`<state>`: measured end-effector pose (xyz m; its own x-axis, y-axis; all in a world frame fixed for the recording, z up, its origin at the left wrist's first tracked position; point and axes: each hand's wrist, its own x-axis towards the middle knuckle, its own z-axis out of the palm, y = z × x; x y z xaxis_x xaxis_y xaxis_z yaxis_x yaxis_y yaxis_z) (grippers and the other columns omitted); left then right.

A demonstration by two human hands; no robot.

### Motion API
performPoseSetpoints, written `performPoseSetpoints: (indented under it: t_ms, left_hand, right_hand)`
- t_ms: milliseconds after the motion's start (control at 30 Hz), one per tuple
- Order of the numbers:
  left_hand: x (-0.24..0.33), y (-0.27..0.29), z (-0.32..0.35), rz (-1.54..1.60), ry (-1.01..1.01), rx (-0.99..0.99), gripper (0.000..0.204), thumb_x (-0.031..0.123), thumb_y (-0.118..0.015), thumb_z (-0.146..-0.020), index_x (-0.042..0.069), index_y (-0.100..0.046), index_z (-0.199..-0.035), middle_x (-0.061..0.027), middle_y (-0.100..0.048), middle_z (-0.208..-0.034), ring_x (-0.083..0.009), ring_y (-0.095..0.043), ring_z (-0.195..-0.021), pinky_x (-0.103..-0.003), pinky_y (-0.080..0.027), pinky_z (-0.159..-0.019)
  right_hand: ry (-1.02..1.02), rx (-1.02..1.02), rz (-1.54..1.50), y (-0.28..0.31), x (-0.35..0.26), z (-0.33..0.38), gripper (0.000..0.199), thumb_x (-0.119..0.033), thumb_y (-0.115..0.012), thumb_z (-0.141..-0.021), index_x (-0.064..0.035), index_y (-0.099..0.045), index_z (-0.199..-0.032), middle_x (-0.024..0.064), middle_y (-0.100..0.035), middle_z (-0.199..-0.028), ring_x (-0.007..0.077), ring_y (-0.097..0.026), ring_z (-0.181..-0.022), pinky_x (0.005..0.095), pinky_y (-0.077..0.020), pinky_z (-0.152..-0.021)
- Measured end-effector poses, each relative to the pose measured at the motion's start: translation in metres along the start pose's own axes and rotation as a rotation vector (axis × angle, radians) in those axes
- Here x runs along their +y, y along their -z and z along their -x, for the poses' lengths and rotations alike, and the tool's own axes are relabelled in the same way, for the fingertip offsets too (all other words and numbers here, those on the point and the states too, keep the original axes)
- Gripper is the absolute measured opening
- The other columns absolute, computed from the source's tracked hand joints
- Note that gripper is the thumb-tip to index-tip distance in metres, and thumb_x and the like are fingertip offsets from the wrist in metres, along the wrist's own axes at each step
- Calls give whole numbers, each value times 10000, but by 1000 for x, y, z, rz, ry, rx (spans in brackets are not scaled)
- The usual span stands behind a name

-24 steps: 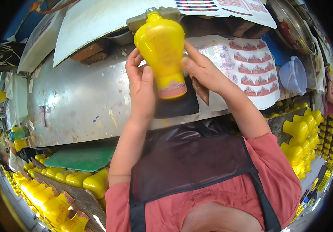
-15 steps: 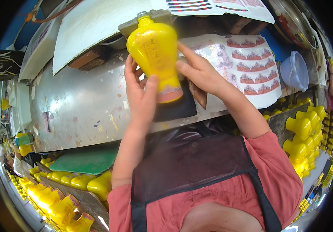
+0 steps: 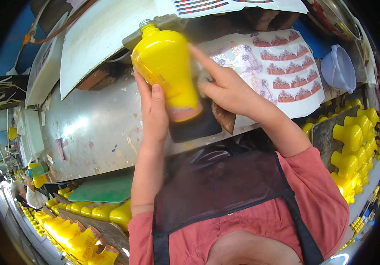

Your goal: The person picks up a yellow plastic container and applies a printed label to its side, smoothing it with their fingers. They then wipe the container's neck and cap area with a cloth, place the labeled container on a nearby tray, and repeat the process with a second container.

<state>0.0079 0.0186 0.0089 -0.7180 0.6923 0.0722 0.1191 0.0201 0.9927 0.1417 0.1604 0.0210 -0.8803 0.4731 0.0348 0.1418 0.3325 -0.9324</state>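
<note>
With 12 at the top of the view, a glossy yellow, broad-shouldered bottle (image 3: pixel 165 66) tilts its clear-topped neck toward 11 o'clock; the bare left hand (image 3: pixel 153 108) holds it from 7 o'clock, partly curled, thumb along the near face; the bare right hand (image 3: pixel 229 88) is at its 3 o'clock side, index finger stretched out along the bottle, other fingers bent, though blur hides whether they touch; a brown, pointed, flat piece (image 3: pixel 223 118) juts below that hand at 4 o'clock, its grip hidden; a black flat pad (image 3: pixel 194 129) lies at 5 o'clock on the scuffed grey metal table (image 3: pixel 86 137); a white sheet with reddish printed strips (image 3: pixel 302 106) spreads at 3 o'clock, a pale-blue plastic bucket (image 3: pixel 338 70) beyond it.
</note>
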Motion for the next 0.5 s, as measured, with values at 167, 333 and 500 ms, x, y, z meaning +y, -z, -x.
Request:
performPoseSetpoints:
  t_ms: [167,333,500]
  left_hand:
    - [-9,17,-11,188,201,-125,609,462,-299,-1125,73,-291,-1594,-92,-474,-1536,-235,-499,-1377,-390,-361,-1160]
    - [-23,26,-12,187,178,-187,617,509,-269,-1119,73,-392,-1537,-90,-513,-1509,-230,-514,-1362,-391,-373,-1150]
    - [-20,21,-11,230,163,-171,670,553,-272,-1103,74,-316,-1569,-103,-483,-1531,-235,-493,-1386,-395,-368,-1157]
  right_hand:
    - [9,-53,61,4,-10,3,825,-71,-512,-888,-149,-200,-1647,173,-586,-677,269,-617,-616,370,-505,-654]
    - [7,-91,148,6,-16,2,825,-82,-491,-892,-145,-165,-1647,221,-612,-679,387,-633,-634,453,-494,-650]
    - [13,-90,149,6,-17,2,819,-95,-489,-898,-132,-160,-1646,241,-620,-697,415,-638,-664,469,-494,-666]
